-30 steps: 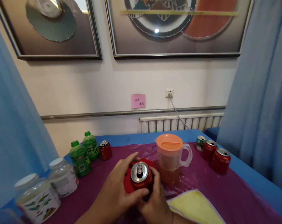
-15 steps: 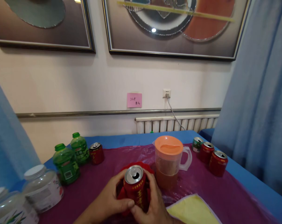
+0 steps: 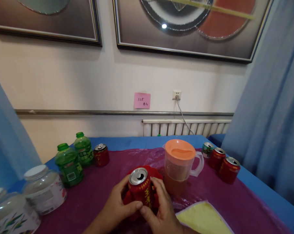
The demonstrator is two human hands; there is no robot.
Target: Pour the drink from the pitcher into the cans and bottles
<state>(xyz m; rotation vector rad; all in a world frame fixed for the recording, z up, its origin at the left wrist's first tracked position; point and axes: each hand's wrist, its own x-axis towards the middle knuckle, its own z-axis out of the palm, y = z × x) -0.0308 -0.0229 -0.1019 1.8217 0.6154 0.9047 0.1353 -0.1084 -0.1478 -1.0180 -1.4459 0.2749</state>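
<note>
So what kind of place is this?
Looks like a makeshift demo table in an ordinary indoor room, possibly a curtained bay: blue curtain at the side, radiator and wall socket behind, framed pictures above.

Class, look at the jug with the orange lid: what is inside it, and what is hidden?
The jug holds a brownish liquid in its lower part, seen through the wall. The orange lid covers the top, so the liquid's surface cannot be seen from above.
</note>
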